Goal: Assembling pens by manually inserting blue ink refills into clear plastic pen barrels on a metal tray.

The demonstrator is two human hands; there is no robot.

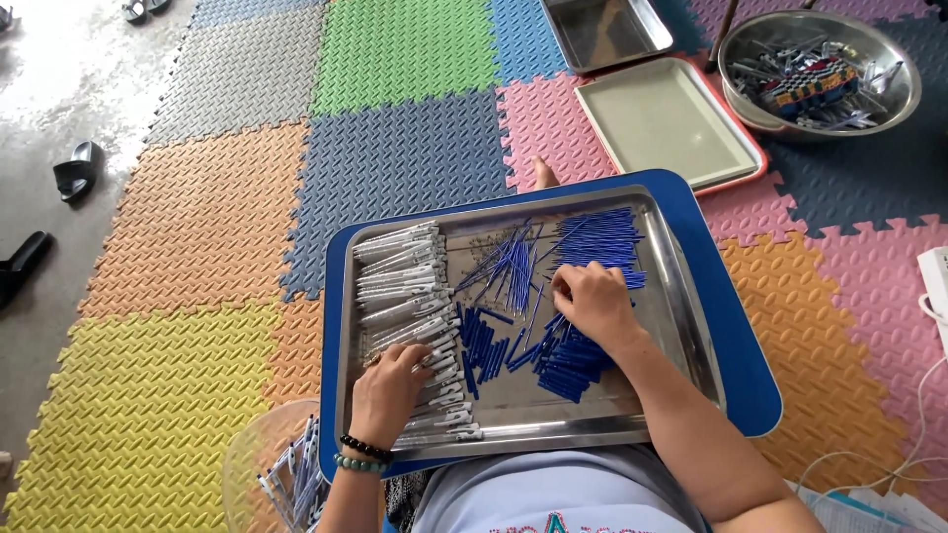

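A steel tray [681, 326] rests on a blue board [736, 336] on my lap. White pen barrels [400, 281] lie in a row along its left side. Thin blue refills [597, 237] are heaped at the top, and short blue caps [484, 341] lie in the middle. My left hand [388, 387] presses on the lower white barrels, its fingers curled over them. My right hand [592, 301] lies palm down on the blue pieces, fingertips pinching at the refills; whether it holds one is hidden.
Coloured foam mats [395, 109] cover the floor. Beyond the board lie a cream tray [667, 123], a steel pan [602, 30] and a metal bowl [825, 69] of pen parts. A clear bowl [272, 464] with finished pens sits at my left. Sandals [74, 170] lie far left.
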